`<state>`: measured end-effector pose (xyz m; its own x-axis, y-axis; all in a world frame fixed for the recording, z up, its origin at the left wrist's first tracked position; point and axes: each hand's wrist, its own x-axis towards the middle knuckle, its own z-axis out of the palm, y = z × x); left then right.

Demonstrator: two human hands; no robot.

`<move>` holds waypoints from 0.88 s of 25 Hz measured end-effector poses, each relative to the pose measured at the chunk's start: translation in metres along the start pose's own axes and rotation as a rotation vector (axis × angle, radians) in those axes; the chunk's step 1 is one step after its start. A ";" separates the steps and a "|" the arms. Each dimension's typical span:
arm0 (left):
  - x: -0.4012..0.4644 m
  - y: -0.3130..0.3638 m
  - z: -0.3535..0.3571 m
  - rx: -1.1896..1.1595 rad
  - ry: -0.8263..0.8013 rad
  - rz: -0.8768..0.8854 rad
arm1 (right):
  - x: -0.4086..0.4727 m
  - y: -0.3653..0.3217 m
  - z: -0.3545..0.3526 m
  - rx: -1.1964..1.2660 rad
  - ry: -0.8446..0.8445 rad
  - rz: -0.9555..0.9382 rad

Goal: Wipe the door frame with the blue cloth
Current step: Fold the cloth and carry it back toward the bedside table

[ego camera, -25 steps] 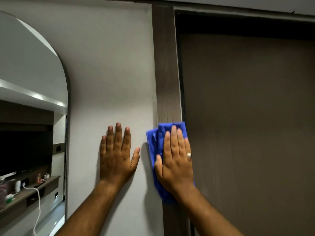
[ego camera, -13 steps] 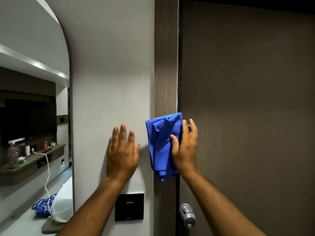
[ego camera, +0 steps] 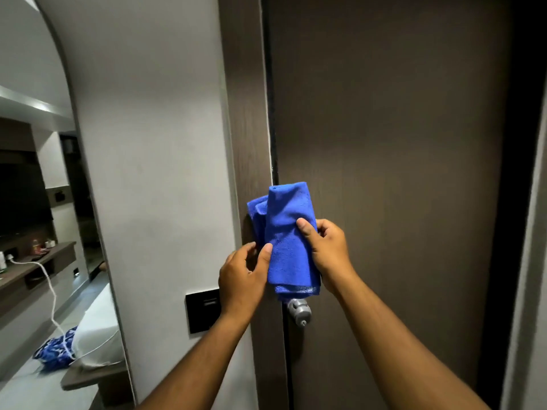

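- The cloth [ego camera: 288, 235] is folded into a tall blue bundle, held up in front of the seam where the frame [ego camera: 244, 128] meets the door [ego camera: 384, 143].
- The right hand [ego camera: 327, 250] grips the cloth from its right side: the thumb [ego camera: 305, 229] presses across the front of the fold, and the other fingers curl round behind, out of sight.
- The left hand [ego camera: 241, 276] pinches the cloth's left edge, its thumb [ego camera: 265, 255] lying on the blue fabric and the index tip just left of it, near the frame.
- Both hands are closed on the cloth; neither palm lies flat on a surface.
- The top of the cloth stands above both thumbs; a second fold shows to the upper left of the left thumb.
- The lower hem hangs below the right fingers, just above a grey knob [ego camera: 299, 312], partly covering its top.
- Whether the cloth touches the frame behind it cannot be told.
- A black wall plate [ego camera: 202, 310] sits on the white wall [ego camera: 154, 143], just left of the left wrist.
- Far left of the left hand an arched opening shows a room with a shelf [ego camera: 32, 270], a white cord [ego camera: 51, 294] and a blue patterned bundle [ego camera: 54, 352] lying low.
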<state>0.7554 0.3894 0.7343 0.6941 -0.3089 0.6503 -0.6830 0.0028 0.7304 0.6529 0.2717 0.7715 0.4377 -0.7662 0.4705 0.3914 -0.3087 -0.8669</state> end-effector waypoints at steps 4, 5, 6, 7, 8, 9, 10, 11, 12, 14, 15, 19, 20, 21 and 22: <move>-0.026 0.030 0.037 -0.555 -0.369 -0.365 | -0.030 -0.010 -0.041 0.087 0.087 0.051; -0.036 0.038 0.049 -0.639 -0.408 -0.417 | -0.039 -0.011 -0.058 0.065 0.131 0.051; -0.043 0.044 0.058 -0.679 -0.420 -0.442 | -0.047 -0.012 -0.072 0.037 0.160 0.063; -0.051 0.051 0.070 -0.702 -0.447 -0.460 | -0.056 -0.012 -0.091 0.003 0.201 0.085; -0.061 0.058 0.083 -0.712 -0.492 -0.472 | -0.066 -0.013 -0.111 -0.031 0.249 0.111; -0.073 0.066 0.097 -0.719 -0.550 -0.475 | -0.077 -0.013 -0.133 -0.057 0.296 0.138; -0.082 0.073 0.108 -0.731 -0.599 -0.471 | -0.087 -0.014 -0.151 -0.069 0.329 0.162; -0.094 0.082 0.120 -0.742 -0.655 -0.467 | -0.098 -0.015 -0.171 -0.078 0.368 0.185; -0.109 0.092 0.133 -0.746 -0.714 -0.466 | -0.110 -0.016 -0.193 -0.099 0.412 0.204; -0.139 0.111 0.162 -0.737 -0.820 -0.460 | -0.137 -0.020 -0.236 -0.154 0.494 0.241; -0.157 0.122 0.178 -0.731 -0.880 -0.462 | -0.152 -0.022 -0.260 -0.175 0.538 0.253; -0.231 0.157 0.240 -0.677 -1.101 -0.442 | -0.210 -0.027 -0.348 -0.227 0.680 0.296; -0.253 0.165 0.257 -0.659 -1.155 -0.439 | -0.226 -0.027 -0.372 -0.240 0.724 0.309; -0.278 0.173 0.277 -0.636 -1.204 -0.432 | -0.242 -0.025 -0.397 -0.252 0.767 0.325; -0.303 0.180 0.297 -0.611 -1.249 -0.427 | -0.257 -0.023 -0.423 -0.263 0.807 0.346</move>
<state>0.3546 0.2013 0.6068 -0.0483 -0.9988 -0.0044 -0.0562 -0.0017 0.9984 0.1895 0.2371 0.6005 -0.2405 -0.9706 0.0050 0.1039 -0.0309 -0.9941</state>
